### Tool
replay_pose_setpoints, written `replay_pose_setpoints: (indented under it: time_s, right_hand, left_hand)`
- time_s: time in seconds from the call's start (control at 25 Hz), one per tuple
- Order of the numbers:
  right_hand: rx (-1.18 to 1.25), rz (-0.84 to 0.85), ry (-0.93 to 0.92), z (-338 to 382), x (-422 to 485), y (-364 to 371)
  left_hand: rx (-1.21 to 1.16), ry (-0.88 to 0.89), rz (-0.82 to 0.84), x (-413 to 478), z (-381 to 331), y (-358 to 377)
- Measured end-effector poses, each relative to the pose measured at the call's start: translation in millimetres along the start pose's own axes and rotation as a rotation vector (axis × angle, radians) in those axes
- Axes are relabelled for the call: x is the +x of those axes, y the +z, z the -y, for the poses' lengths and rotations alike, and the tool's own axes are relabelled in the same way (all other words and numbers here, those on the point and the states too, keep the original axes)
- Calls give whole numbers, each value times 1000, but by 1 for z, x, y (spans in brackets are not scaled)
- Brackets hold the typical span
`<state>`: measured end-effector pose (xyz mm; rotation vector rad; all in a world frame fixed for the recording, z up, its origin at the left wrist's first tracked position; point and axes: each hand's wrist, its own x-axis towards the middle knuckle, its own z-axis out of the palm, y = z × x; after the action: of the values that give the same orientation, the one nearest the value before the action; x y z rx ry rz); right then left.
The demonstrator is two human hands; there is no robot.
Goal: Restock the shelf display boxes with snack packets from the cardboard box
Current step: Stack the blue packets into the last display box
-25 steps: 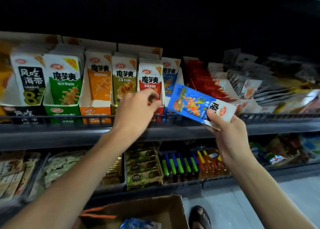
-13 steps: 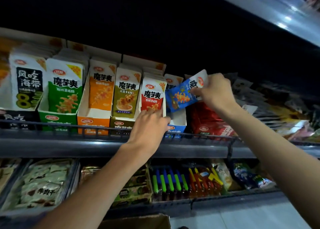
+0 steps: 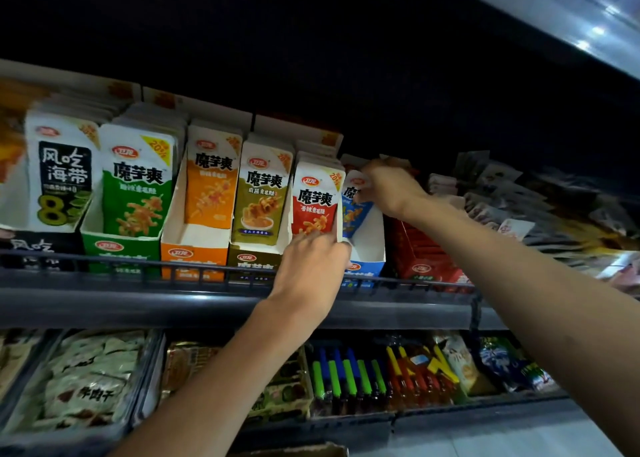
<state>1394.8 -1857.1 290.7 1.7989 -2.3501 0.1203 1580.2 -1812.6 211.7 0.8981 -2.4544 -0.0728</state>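
Observation:
A row of display boxes stands on the upper shelf. My right hand (image 3: 389, 188) pinches a blue snack packet (image 3: 354, 210) that stands partly inside the blue display box (image 3: 369, 248). My left hand (image 3: 313, 266) grips the left wall of that blue box, beside the red packets (image 3: 315, 200). To the left stand olive packets (image 3: 261, 193), orange packets (image 3: 213, 176) and green packets (image 3: 138, 179) in their boxes. A corner of the cardboard box (image 3: 311, 451) shows at the bottom edge.
A low wire rail (image 3: 138, 266) runs along the shelf front. Red packs (image 3: 422, 255) and loose grey packets (image 3: 502, 197) lie right of the blue box. The lower shelf holds trays of snacks (image 3: 79, 384) and coloured tubes (image 3: 349, 377). A dark shelf overhangs above.
My right hand has brought the blue packet down from above the box and into it, turning it upright. The left hand has shifted slightly right along the box wall. The view tilted up.

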Motion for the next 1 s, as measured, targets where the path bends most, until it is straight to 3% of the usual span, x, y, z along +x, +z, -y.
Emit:
replay_pose_setpoints:
  time_s: [0.2, 0.44, 0.72, 1.0]
  right_hand:
    - [-146, -118, -47, 0, 8, 5]
    - [-472, -540, -21, 9, -2, 16]
    - [-510, -341, -130, 17, -18, 30]
    - [-543, -349, -97, 24, -11, 32]
  left_hand:
    - [-11, 5, -12, 0, 1, 0]
    - [-27, 5, -26, -2, 2, 1]
    - [-67, 0, -52, -1, 2, 7]
    - [-90, 22, -109, -1, 4, 12]
